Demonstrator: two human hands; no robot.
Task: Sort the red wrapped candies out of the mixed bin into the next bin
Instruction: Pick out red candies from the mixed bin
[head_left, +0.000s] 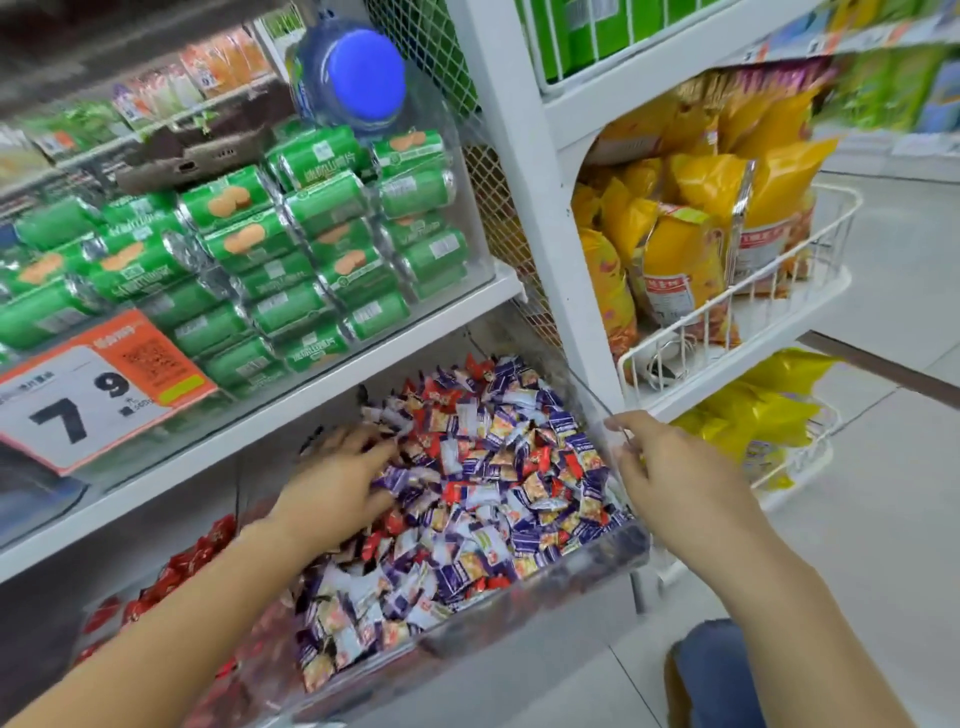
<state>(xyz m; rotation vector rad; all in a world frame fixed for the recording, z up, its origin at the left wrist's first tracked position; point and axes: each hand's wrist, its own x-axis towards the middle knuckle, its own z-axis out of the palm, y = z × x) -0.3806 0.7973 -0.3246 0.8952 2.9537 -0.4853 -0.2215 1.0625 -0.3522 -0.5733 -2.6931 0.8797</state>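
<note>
A clear plastic mixed bin (582, 564) on the bottom shelf is heaped with purple, white and red wrapped candies (488, 467). My left hand (337, 483) lies on the left side of the heap with its fingers spread among the wrappers; whether it holds a candy is hidden. My right hand (670, 467) holds the bin's right wall near its top edge, thumb and fingers curled over it. To the left stands the adjacent clear bin (244, 670), holding red wrapped candies (197, 556).
Above the bins a white shelf (291, 395) carries green biscuit packs (291, 249) and a price tag (98, 384). A white rack with wire baskets (727, 322) of yellow snack bags stands to the right. My knee (722, 670) is low right, over a tiled floor.
</note>
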